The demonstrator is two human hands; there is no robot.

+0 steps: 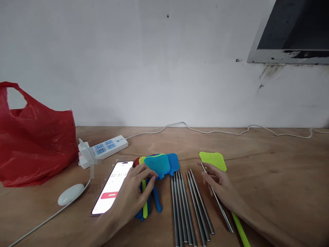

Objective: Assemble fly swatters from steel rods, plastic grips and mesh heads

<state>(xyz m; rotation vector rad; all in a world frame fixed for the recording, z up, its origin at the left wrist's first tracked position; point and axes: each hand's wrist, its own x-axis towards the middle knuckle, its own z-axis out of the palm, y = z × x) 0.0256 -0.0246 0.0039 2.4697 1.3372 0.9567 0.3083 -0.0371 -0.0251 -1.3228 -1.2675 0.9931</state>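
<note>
My left hand reaches over a pile of plastic fly swatter parts, its thumb and index finger pinched at the lower edge of a light-blue fly swatter head. Darker blue, yellow-green and red heads show behind it. Below lie blue handles and a yellow-green handle, partly covered by that hand. Between my hands, several metal rods lie side by side in two groups. My right hand grips one metal rod, tilted, near its upper end. A yellow-green swatter head lies behind that hand.
A phone showing a timer lies by my left forearm. Further left are a white power strip, a white mouse-shaped object and a red plastic bag. A white cable runs along the wall. A yellow-green handle lies beneath my right forearm.
</note>
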